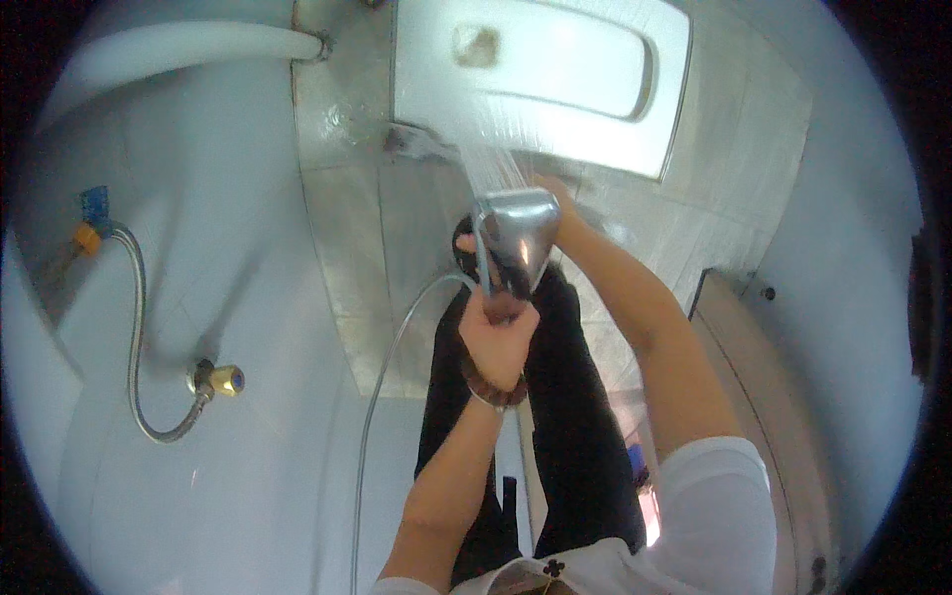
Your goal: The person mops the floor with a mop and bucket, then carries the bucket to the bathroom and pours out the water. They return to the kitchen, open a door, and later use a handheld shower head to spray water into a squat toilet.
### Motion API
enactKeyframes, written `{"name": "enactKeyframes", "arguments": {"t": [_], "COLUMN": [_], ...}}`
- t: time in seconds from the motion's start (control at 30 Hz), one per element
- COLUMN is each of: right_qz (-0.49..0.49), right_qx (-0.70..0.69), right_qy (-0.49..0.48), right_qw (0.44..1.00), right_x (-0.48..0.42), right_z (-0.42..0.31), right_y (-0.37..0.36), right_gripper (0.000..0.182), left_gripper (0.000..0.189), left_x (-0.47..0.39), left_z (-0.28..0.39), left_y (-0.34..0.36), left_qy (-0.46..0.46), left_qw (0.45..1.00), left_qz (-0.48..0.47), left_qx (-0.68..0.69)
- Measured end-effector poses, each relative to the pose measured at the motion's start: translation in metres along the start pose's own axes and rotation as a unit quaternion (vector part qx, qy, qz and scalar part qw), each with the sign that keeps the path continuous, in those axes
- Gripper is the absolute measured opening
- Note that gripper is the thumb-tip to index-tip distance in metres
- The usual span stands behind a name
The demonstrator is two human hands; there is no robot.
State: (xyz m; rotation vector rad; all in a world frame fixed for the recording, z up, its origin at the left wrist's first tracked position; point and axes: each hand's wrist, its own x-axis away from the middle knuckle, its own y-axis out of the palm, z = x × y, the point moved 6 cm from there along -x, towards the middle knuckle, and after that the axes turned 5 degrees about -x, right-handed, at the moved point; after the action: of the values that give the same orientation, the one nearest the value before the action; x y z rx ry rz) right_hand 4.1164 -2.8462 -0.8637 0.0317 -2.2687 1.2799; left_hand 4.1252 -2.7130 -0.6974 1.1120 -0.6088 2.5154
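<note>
My left hand (500,338), with a dark beaded bracelet at the wrist, grips the handle of a chrome shower head (520,223). Water jets (502,149) spray forward from it onto a white squat toilet pan (625,145) set in the tiled floor. A brownish patch (477,46) shows in the pan's bowl. My right hand (554,201) reaches down behind the shower head, which covers most of its fingers; what it holds is unclear. A blurred, pale-and-dark object (420,141), possibly a brush, lies beyond the spray at the pan's near left edge.
A grey shower hose (379,372) trails down past my left leg. On the left wall are a brass-handled valve (223,379) and a braided hose (136,297). A thick white pipe (208,43) crosses above them. A beige door (751,394) stands right. Wet tiles (342,216) surround the pan.
</note>
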Motion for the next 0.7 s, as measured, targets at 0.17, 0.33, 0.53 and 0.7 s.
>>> {"name": "enactKeyframes", "arguments": {"t": [0.17, 0.33, 0.53, 0.7], "right_qz": [-0.114, -0.009, -0.177, 0.003], "right_qx": [0.072, -0.006, 0.038, 0.011], "right_qy": [0.062, 0.132, 0.051, 0.196], "right_qw": [0.989, 0.991, 0.982, 0.98], "right_x": [-0.02, -0.124, -0.069, -0.136], "right_z": [0.04, 0.027, 0.008, 0.06], "right_y": [-0.034, -0.076, -0.033, -0.11], "right_gripper": [0.056, 0.056, 0.052, 0.044], "left_gripper": [0.015, 0.02, 0.02, 0.017], "left_x": [0.003, 0.0, -0.002, -0.001], "left_z": [0.001, 0.022, 0.023, 0.027], "left_y": [0.008, 0.014, 0.015, 0.026], "left_qy": [-0.012, 0.049, -0.004, 0.027], "left_qw": [0.998, 0.997, 0.997, 0.996], "left_qz": [-0.051, -0.035, -0.023, -0.048], "left_qx": [0.043, 0.054, 0.07, 0.068]}}
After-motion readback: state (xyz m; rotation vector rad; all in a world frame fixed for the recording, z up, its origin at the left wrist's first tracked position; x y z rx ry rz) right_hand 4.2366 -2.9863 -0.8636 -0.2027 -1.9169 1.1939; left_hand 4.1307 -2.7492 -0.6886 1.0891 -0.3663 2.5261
